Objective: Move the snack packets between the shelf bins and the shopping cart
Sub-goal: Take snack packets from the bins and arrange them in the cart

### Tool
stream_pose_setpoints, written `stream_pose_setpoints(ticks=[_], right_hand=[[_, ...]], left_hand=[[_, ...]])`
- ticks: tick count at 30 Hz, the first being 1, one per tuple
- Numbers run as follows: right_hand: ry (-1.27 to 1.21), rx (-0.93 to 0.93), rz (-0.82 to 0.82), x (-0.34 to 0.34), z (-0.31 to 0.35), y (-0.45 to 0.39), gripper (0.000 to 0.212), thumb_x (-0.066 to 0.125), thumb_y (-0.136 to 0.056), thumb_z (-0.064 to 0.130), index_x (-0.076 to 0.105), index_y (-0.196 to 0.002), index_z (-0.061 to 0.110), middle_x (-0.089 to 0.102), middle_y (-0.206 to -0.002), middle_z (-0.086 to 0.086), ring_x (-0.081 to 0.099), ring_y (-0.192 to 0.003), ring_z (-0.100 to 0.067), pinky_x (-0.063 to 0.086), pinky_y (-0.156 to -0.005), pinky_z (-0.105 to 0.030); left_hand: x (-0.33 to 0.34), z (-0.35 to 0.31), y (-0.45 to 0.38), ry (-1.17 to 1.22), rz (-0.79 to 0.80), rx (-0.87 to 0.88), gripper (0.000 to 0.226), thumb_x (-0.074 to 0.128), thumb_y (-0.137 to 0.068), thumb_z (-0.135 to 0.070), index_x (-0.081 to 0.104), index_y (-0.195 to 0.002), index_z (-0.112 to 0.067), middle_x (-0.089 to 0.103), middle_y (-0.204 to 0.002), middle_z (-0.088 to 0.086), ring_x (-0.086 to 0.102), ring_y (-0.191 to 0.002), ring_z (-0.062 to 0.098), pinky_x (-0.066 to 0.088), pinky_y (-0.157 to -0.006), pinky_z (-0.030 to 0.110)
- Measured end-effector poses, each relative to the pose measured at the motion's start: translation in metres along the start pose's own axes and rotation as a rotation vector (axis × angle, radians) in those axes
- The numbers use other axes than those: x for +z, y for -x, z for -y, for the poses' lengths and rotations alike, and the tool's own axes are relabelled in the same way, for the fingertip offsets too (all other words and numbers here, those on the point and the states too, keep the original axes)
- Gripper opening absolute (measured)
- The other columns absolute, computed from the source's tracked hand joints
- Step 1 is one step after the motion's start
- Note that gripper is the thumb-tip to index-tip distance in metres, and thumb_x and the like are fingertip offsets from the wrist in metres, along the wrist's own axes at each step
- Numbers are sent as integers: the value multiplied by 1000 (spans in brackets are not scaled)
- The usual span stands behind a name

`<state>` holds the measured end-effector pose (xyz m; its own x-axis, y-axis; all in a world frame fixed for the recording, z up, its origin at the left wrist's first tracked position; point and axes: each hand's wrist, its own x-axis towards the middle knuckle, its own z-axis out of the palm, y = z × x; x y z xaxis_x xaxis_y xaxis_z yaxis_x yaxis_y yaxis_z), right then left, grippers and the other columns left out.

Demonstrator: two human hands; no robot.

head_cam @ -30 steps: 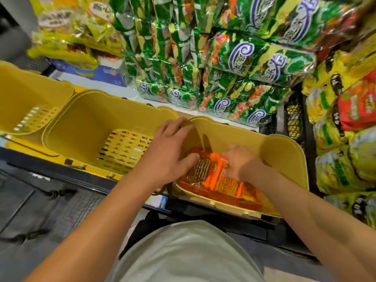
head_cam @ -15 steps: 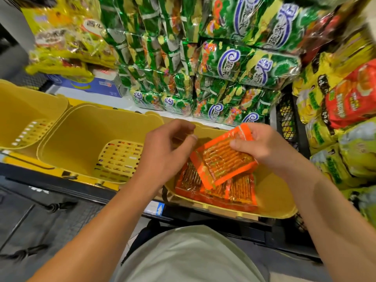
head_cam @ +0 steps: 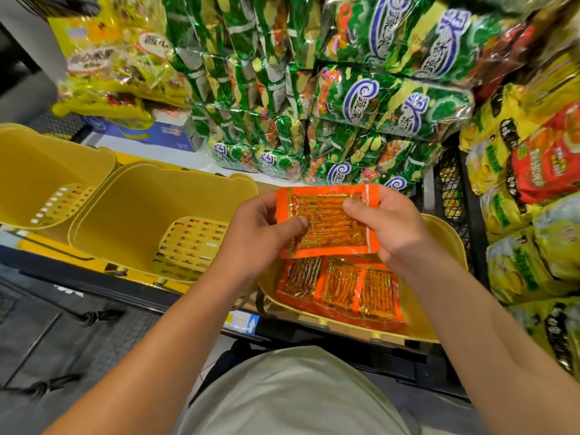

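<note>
Both hands hold one orange snack packet [head_cam: 326,222] above the right-hand yellow bin [head_cam: 445,246]: the left hand [head_cam: 263,227] pinches its left edge with the thumb on top, and the right hand [head_cam: 386,227] curls round its right edge, thumb pressed on the clear front. Under it, more orange packets [head_cam: 342,287] lie flat in that bin, with two more yellow bins [head_cam: 131,215] to the left. Beyond the bins, green packets [head_cam: 361,98] are stacked on the shelf, with yellow and red bags [head_cam: 533,171] to the right.
</note>
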<state>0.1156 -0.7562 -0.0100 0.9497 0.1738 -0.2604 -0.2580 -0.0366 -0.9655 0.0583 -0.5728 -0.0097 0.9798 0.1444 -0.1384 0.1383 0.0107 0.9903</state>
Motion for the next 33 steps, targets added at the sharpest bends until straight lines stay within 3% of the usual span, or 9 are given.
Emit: stream_pose_setpoints(ticks=[6,10,13,18,21,26,29,31,33], right_hand=[[-5,25,90,0,2,-5,17,69,-88,2,68,-80,18,69,-80,-10,65,-81,-32,55,-88,-58],[142,61,222,0,2,0,18,65,-90,-3,69,-93,14,73,-75,-4,66,-65,-21,58,-67,-32],[175,-10,113,9,0,-1,12,67,-91,4,72,-90,15,75,-76,-1,68,-67,-17,55,-76,-40],[260,21,215,12,-8,-2,9,68,-94,16,72,-102,17,77,-90,1,72,-84,-16,54,-82,-36],[15,250,268,-1,-17,-7,44,65,-87,39,64,-121,10,72,-116,-13,70,-105,-28,53,-97,-45],[1119,418,416,-17,-56,-31,81,65,-90,55,34,-152,14,45,-151,-5,45,-136,-24,37,-114,-38],[1390,439,524,-14,-76,-39,108,68,-86,59,8,-159,7,13,-166,-11,22,-151,-27,26,-121,-35],[1544,379,558,-8,-82,-37,105,70,-86,54,12,-157,3,19,-163,-15,28,-147,-31,32,-118,-38],[1694,206,483,-5,-85,-37,76,69,-90,41,34,-145,5,43,-148,-14,46,-133,-31,44,-108,-39]], left_hand=[[-1,-3,0,125,-86,-36,11,66,-90,0,68,-96,-8,70,-86,13,65,-73,19,57,-66,33],[3,-10,-6,255,-191,-58,5,67,-90,-6,63,-88,-8,64,-77,9,58,-66,17,50,-61,28],[7,-19,-7,384,-84,-47,9,68,-86,-2,66,-94,-7,68,-86,9,63,-72,16,54,-63,28],[5,-15,-10,44,-122,-21,22,63,-88,6,69,-93,-14,76,-93,12,71,-89,32,56,-87,56],[1,-19,-7,-33,-147,13,19,62,-89,6,70,-94,-10,75,-93,15,69,-90,36,56,-82,50],[-11,-22,-5,-97,-116,72,21,62,-89,5,72,-92,-14,72,-89,14,64,-78,18,54,-74,37],[-15,-21,-5,-93,-113,58,23,62,-89,5,72,-92,-15,73,-87,10,64,-75,14,54,-70,29],[-17,-20,-7,-99,-114,50,22,62,-89,5,72,-93,-14,73,-89,12,66,-78,19,55,-74,34],[-16,-19,-7,-98,-105,46,20,62,-89,5,72,-95,-12,72,-91,14,68,-83,29,54,-79,40]])
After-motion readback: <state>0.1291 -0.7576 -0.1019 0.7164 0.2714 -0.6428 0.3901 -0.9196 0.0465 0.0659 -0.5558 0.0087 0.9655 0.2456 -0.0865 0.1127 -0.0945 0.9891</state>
